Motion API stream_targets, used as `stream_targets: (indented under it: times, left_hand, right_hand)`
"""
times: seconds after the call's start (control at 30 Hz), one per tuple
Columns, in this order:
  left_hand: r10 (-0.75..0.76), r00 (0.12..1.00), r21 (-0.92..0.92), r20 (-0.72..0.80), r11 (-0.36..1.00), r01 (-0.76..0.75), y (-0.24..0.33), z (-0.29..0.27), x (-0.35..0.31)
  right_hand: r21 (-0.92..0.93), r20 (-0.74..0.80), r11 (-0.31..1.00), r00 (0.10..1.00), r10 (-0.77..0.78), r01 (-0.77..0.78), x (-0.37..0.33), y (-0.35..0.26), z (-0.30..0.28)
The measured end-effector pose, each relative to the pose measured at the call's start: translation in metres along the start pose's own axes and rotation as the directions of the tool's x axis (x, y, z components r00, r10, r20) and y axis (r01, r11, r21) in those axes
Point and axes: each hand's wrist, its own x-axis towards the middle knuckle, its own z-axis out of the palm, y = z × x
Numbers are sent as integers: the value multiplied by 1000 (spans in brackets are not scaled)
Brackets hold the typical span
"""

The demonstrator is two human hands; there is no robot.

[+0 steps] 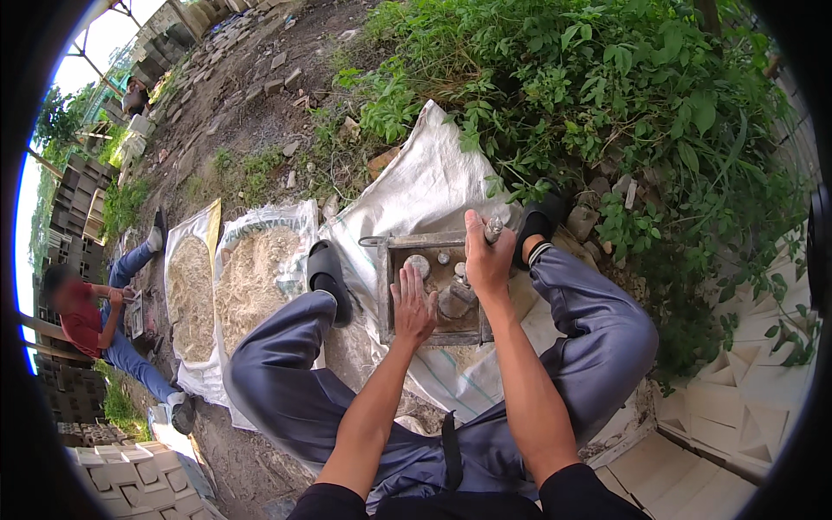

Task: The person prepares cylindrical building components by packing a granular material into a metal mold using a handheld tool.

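A square box-like frame [387, 286] with worn grey sides stands between my legs on a white woven sack [433, 173]. Inside it are a pale round piece [418, 265], a smaller knob [444, 257] and a dusty grey rounded piece [457, 302]. My left hand [414, 305] lies flat over the frame's left part, fingers stretched out, holding nothing. My right hand [489, 256] is wrapped round a grey handle [493, 229] above the frame's right side. The handle's end pokes out past the fist; whether it joins the grey piece below cannot be made out.
Two opened sacks of pale powder [260, 269] lie to the left. Beyond them a person in a red shirt [80, 319] sits on the ground. Leafy plants [607, 95] crowd the far right, and patterned pale blocks [728, 390] stand at the near right.
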Motion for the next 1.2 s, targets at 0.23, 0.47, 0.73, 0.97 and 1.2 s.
stream_targets:
  times: [0.23,0.47,0.73,0.97,1.2]
  left_hand:
    - [254,945,40,208,963,-268,38,6,-45]
    - [237,901,-128,364,971,-203,13,-51,-11]
    - [-583,773,-82,249,783,617,-102,19,-40]
    - [-641,614,-412,460,459,787,-72,-1,-14]
    - [-615,579,-486,535,336,807,-110,15,-24]
  right_hand:
    - [-39,10,999,1000,-21,22,-9,-8,-4]
    - [-26,229,996,971,-72,80,-28,-86,-9]
    - [77,387,997,922,-21,-9,-76,-64,31]
    - [-78,512,996,856,71,-36,-101,29,37]
    - [-127,523,985,836,166,-116,-116,12,58]
